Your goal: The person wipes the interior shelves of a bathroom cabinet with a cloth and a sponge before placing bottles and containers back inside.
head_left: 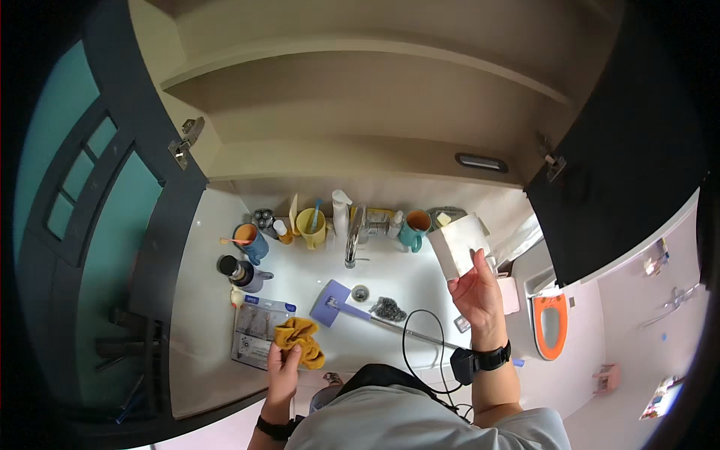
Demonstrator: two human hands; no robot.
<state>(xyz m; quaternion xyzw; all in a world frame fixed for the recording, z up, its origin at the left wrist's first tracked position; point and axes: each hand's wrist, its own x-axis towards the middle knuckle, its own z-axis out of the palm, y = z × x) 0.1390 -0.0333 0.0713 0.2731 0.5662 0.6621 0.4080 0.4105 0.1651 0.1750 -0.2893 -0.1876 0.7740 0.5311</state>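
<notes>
Though crumpled, 1 mustard-yellow cloth [301, 334]

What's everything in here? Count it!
cloth: 1, mustard, lower left
box: 1, white, centre right
sink: 1, white, centre
tap: 1, silver, sink's back
pump bottle: 1, white, beside tap
mugs: at least 3, yellow, teal, blue, sink's back
scrubber: 1, grey, in sink
pole tool: 1, purple head, across sink
packet: 1, grey, sink's left
cabinet: 1, beige inside, above sink
toilet seat: 1, orange, right
bits: several, mixed, sink's back
left hand: 1, on cloth
right hand: 1, on box
</notes>
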